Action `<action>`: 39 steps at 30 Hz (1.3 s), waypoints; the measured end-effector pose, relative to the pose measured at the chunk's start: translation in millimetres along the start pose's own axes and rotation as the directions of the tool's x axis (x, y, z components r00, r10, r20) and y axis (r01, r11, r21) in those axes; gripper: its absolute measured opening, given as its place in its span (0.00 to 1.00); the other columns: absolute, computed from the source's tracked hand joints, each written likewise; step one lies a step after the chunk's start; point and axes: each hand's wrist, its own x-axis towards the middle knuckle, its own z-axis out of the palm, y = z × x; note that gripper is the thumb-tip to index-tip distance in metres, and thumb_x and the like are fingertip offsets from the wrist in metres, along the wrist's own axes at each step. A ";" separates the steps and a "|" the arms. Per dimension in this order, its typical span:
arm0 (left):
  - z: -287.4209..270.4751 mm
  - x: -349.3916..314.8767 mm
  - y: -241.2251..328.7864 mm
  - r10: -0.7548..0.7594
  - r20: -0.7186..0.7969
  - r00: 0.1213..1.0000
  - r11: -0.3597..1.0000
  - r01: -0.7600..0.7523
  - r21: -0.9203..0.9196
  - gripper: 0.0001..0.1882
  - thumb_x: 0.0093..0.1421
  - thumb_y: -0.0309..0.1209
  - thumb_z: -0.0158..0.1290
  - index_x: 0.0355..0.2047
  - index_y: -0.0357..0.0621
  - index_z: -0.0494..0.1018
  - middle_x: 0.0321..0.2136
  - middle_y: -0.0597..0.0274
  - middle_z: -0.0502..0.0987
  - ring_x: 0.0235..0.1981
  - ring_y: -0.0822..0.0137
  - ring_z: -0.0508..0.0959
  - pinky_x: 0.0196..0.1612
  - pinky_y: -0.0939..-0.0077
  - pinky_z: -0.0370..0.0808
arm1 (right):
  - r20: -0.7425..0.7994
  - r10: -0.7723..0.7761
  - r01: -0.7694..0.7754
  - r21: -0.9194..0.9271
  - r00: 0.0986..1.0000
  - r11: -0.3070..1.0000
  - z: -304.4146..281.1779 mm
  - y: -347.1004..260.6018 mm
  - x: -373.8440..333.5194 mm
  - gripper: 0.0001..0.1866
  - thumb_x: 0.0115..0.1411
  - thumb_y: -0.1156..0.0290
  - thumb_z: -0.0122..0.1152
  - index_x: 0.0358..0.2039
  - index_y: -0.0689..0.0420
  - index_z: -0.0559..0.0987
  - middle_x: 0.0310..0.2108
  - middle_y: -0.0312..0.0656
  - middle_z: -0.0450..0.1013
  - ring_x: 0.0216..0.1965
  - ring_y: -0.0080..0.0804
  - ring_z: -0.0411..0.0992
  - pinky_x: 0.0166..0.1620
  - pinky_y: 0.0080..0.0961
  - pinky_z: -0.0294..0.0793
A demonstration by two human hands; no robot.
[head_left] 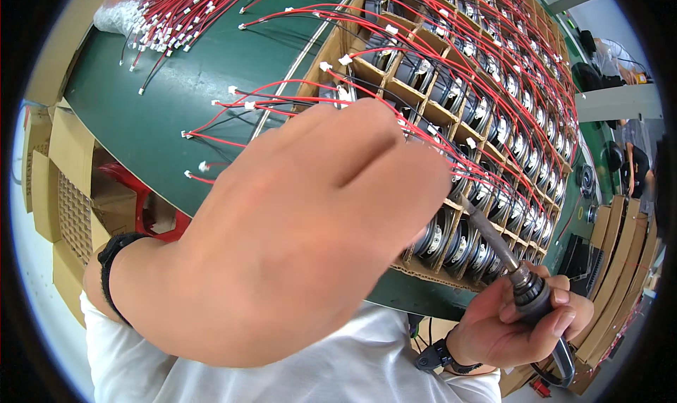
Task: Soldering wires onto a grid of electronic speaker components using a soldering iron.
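My left hand (296, 227) fills the middle of the view over the near-left part of a cardboard divider grid (409, 93). Its fingers are curled closed, and whatever they pinch is hidden behind the hand. A soldering iron (496, 242) sits in my right hand (522, 325), gripped by its black handle, with its tip pointing up and left toward the parts beside my left fingers. Round speaker-like parts (460, 248) with metal terminals stand on edge in the grid's cells. Red and black wires (416, 47) with white connectors (345, 59) run across them.
A bundle of red and black wires (190, 11) lies at the far left of the green table (211, 57). Open cardboard boxes (70, 142) and a red plastic item (144, 198) are on the left below the table. Stacked cardboard (613, 262) stands at right. Another person (613, 57) is in the far right background.
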 end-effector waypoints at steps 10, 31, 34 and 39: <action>-7.1 -6.6 -14.3 -0.029 0.119 0.993 0.999 0.035 -0.042 0.07 0.54 0.15 0.59 0.33 0.36 0.77 0.33 0.56 0.71 0.27 0.60 0.74 0.31 0.70 0.70 | -0.050 -0.011 0.009 -0.050 0.999 0.999 7.8 -0.7 2.3 0.08 0.71 0.67 0.52 0.35 0.53 0.66 0.34 0.38 0.70 0.16 0.16 0.58 0.27 0.16 0.71; 7.6 -4.6 -11.5 -0.060 0.034 0.998 0.989 0.054 0.135 0.10 0.42 0.17 0.62 0.25 0.42 0.76 0.26 0.62 0.69 0.26 0.60 0.73 0.29 0.68 0.70 | 0.020 -0.019 0.023 -0.262 1.000 0.965 19.3 -0.8 -1.0 0.11 0.65 0.66 0.57 0.30 0.53 0.66 0.20 0.33 0.65 0.16 0.16 0.56 0.24 0.18 0.58; 8.3 -3.6 -9.2 -0.069 0.034 0.997 0.986 0.063 0.156 0.10 0.41 0.17 0.62 0.24 0.43 0.76 0.26 0.62 0.69 0.26 0.60 0.73 0.29 0.67 0.70 | -0.010 -0.024 0.020 -0.275 1.000 0.961 21.0 0.7 -1.6 0.11 0.65 0.65 0.57 0.31 0.52 0.65 0.24 0.33 0.69 0.19 0.16 0.61 0.26 0.18 0.63; 8.0 -2.8 -8.7 -0.077 0.038 0.996 0.985 0.070 0.160 0.10 0.41 0.17 0.62 0.24 0.43 0.76 0.26 0.62 0.70 0.26 0.60 0.73 0.28 0.66 0.70 | -0.058 -0.037 0.018 -0.293 0.998 0.956 21.7 1.6 -2.3 0.13 0.64 0.64 0.58 0.31 0.51 0.64 0.26 0.32 0.70 0.20 0.17 0.63 0.29 0.18 0.67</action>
